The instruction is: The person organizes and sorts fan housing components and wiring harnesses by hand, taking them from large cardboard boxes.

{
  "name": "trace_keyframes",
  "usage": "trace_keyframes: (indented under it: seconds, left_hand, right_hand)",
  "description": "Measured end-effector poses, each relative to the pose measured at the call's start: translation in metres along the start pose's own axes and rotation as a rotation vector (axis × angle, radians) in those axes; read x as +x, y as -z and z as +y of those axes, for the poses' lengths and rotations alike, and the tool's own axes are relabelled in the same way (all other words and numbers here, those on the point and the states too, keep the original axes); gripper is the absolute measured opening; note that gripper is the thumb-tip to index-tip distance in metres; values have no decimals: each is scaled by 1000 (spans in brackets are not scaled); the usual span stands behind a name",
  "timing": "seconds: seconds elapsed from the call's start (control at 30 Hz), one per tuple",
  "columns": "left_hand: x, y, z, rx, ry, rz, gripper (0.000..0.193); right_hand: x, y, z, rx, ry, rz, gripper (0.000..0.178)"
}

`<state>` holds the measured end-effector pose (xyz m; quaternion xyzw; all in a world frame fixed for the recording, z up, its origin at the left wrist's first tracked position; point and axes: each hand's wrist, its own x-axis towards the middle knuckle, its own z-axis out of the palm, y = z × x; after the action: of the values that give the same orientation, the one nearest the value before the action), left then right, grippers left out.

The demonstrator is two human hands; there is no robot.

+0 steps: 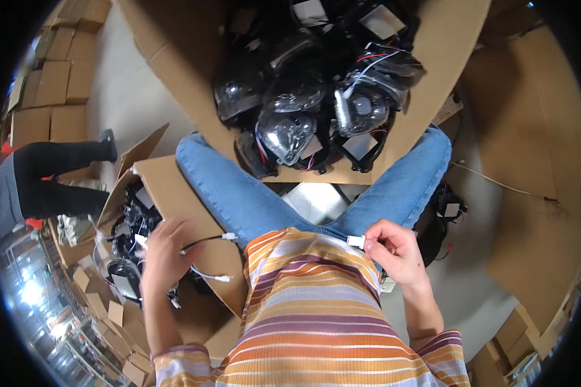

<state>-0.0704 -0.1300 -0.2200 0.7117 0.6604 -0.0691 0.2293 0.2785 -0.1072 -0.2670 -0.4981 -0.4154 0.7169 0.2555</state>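
— Colours, lower centre?
— Stripes of orange, yellow, purple and white across the shirt (310,303); plain blue on the jeans (223,190) above.
— Right of centre?
— White on the connector (355,241).
— Upper centre?
— Black on the lamp units (294,93), brown on the carton (448,42).

The person wears a loose striped top (310,309) of thin, finely ribbed or crinkled cloth, its crosswise bands of uneven width running through orange, mustard yellow, plum, pale lavender-grey and white. The left sleeve (183,366) and right sleeve (444,356) repeat those stripes and end in loose, open edges short of the wrists, so that the left hand (166,250) and right hand (396,251) are bare. Below the top's hem are mid-blue denim jeans (229,190), paler along the thighs and darker in the creases.
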Motion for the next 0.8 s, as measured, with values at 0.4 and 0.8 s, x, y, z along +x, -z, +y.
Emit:
trace_keyframes:
  seconds: [0.4,0.8]
  left_hand:
    - [281,-66,157,-560,-308,416,37]
    - [313,-25,160,-888,-258,130,24]
  right_hand:
    - [-14,17,11,79,23,120,5]
    - [-5,33,17,134,27,80,5]
